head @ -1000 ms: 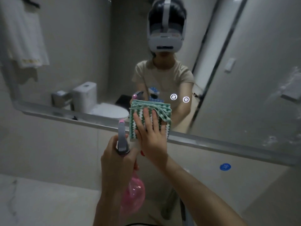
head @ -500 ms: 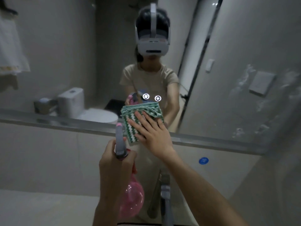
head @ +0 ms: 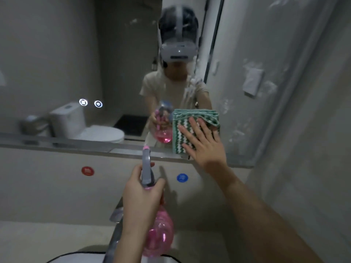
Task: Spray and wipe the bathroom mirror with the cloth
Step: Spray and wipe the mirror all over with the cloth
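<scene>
**Ana:** Fingers (head: pixel 191 128) of the right hand (head: pixel 204 144) lay straight and spread, pressing the folded green-and-white cloth (head: pixel 190 118) flat against the mirror (head: pixel 114 63), near its lower edge.

**Ben:** And the other hand?

**Ana:** The left hand (head: pixel 141 196) curled round the neck of the spray bottle (head: pixel 158 230), below and left of the cloth, nozzle aimed up at the glass.

**Ben:** Anything in the bottle?

**Ana:** Its pink belly was translucent; I couldn't tell the level of liquid.

**Ben:** Where did the work lie?

**Ana:** White streaks of spray (head: pixel 190 88) ran upward and to the right of the fingertips. The right hand was nearer, so I'd judge the cloth needed to sweep up and rightward.
</scene>
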Demonstrator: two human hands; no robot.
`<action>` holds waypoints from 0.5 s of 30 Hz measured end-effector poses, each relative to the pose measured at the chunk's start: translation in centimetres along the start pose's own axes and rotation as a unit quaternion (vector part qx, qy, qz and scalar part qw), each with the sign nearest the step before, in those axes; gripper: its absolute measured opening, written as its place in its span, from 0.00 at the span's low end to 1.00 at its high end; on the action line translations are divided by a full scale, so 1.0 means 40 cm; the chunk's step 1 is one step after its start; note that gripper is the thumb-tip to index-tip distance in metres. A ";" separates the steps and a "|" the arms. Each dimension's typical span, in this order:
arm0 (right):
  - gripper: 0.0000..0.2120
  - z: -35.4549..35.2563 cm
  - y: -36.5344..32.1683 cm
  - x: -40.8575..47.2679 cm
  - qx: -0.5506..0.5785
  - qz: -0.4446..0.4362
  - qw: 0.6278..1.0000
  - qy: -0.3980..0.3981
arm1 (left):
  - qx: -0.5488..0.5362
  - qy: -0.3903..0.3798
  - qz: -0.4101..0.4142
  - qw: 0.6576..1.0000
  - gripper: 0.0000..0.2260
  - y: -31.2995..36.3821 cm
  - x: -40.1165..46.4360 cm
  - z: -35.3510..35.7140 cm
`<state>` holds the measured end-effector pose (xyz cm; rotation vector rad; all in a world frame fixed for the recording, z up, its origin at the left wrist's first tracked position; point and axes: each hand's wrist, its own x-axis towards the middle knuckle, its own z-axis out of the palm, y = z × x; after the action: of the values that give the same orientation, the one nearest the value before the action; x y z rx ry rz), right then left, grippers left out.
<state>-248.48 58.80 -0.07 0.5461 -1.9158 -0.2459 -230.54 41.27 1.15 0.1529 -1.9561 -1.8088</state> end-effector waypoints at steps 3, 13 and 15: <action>0.26 -0.007 0.067 -0.027 -0.005 0.009 1.000 -0.015 | 0.007 -0.006 0.006 1.000 0.09 0.014 -0.014 0.054; 0.29 0.026 -0.049 -0.025 0.007 0.175 0.984 0.039 | 0.011 -0.028 -0.002 1.000 0.11 -0.004 0.035 0.037; 0.30 0.037 -0.126 0.010 0.015 0.217 0.976 0.023 | 0.013 -0.025 -0.002 1.000 0.11 -0.009 0.054 0.007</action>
<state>-248.65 54.11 -2.41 0.1416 -1.9420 0.0786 -232.66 40.66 1.36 0.1206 -2.0146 -1.8072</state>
